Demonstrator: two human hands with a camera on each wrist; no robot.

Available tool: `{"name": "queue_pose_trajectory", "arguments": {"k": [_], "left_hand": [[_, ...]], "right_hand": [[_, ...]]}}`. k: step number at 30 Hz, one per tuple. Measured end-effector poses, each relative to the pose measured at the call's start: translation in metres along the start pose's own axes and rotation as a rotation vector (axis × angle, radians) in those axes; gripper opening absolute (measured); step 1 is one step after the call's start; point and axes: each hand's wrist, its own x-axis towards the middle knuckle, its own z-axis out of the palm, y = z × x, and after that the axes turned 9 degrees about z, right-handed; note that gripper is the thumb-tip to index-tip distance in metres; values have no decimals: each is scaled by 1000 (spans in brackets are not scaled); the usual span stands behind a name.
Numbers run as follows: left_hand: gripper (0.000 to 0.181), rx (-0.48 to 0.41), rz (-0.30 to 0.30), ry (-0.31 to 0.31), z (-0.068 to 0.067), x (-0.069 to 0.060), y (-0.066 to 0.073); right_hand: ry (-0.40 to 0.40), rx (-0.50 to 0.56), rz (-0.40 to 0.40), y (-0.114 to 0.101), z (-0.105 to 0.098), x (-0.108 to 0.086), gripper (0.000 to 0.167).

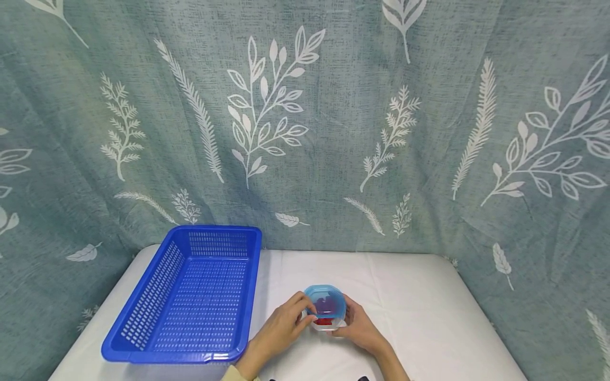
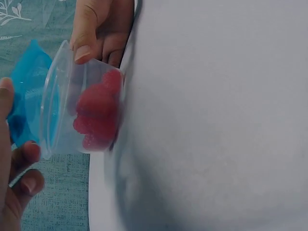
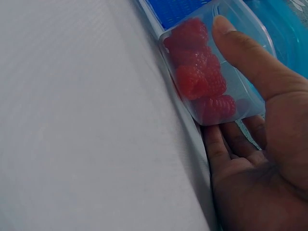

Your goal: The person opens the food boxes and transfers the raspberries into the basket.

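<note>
low in the head view, the left hand [image 1: 286, 323] pinches the edge of the blue lid [image 1: 328, 301], tilted at the mouth of the clear tub [image 3: 240, 82]; the right hand [image 1: 360, 326] is curled round the tub's wall. a light, steady grip there should suit what looks like thin plastic: hold the tub level so the raspberries [image 3: 197, 74] stay in. beyond, the white tabletop [image 1: 400, 296] carries a blue basket [image 1: 254, 296].

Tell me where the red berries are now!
In the head view, the red berries sit in the clear tub, between the left hand and right hand, right of the blue basket.
</note>
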Motion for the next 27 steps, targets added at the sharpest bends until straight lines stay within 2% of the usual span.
{"name": "queue_pose_trajectory", "arguments": {"k": [5,16,21,27], "left_hand": [[6,46,29,39,4,2,-5],[7,-46,63,133,8,8,-9],[12,-54,85,168,9,10,-9],[24,-43,69,190,10,9,-10]], "right_hand": [[4,-7,-4,-1,1,-1,99],[34,-21,-5,-2,2,0,94],[47,-28,0,-1,2,1,96],[28,-24,-17,-1,1,0,96]]}}
